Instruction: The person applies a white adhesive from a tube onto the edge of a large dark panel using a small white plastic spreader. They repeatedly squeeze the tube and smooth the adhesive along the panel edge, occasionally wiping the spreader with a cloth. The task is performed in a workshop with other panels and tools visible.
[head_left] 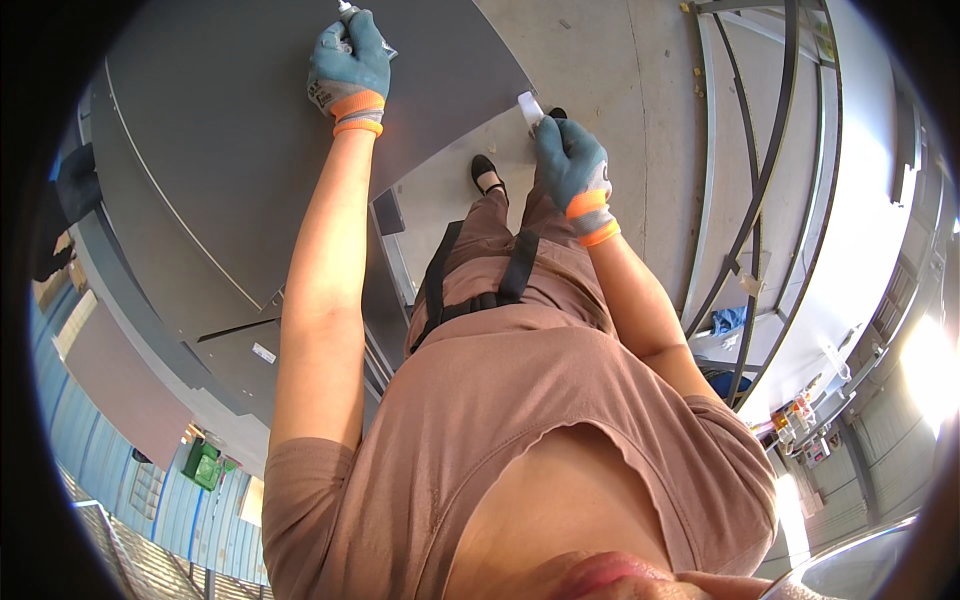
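Over a large dark grey panel point(220, 120), my left hand point(350, 70) is closed around a small tube with a white nozzle point(347, 7). Most of the tube is hidden by the fingers. My right hand point(573, 165), out past the panel's right edge, pinches a flat, whitish strip-like piece point(530, 107) that points up and left. What exactly this piece is, I cannot tell. Both hands wear teal-coated gloves with orange and grey cuffs.
On the right stands a metal frame rack point(760, 180) with a blue cloth point(729, 320) low in it. Concrete floor point(640, 90) lies between rack and panel. More grey sheets point(240, 350) lie to the left of my body. A green bin point(203, 464) is at the far lower left.
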